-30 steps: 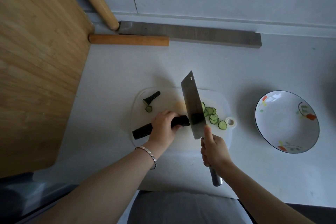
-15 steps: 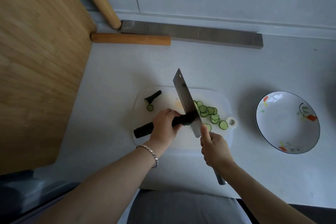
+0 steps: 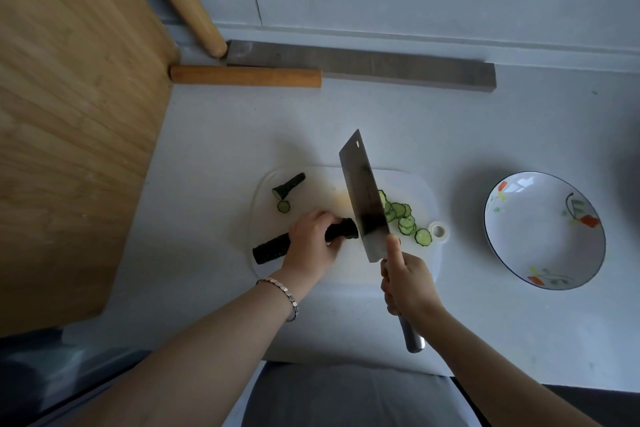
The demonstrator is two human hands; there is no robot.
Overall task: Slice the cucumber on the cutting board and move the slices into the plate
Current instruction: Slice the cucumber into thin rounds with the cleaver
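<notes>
Cucumber (image 3: 341,231) lies across the board (image 3: 424,189) under the left hand (image 3: 313,246), whose fingers curl over its middle and grip it. One dark end sticks out past the wrist side of that hand; the cut end shows just beyond the fingertips, right up against the knife (image 3: 363,198). The right hand (image 3: 408,284) is clenched around the knife's handle, forefinger stretched out along the side of the blade, and the steel butt of the handle pokes out below the wrist. The broad blade runs away from the person between the two hands, its flat face tilted up toward the camera; whether its edge touches the board cannot be told. Slices (image 3: 405,218) lie overlapping on the board just beyond the right hand, on the far side of the blade from the cucumber. A cut stub (image 3: 289,185) and a lone slice (image 3: 283,206) sit beyond the left hand. The plate (image 3: 540,236) stands on the counter well to the right of the right hand, off the board. A bracelet (image 3: 284,291) circles the left wrist.
</notes>
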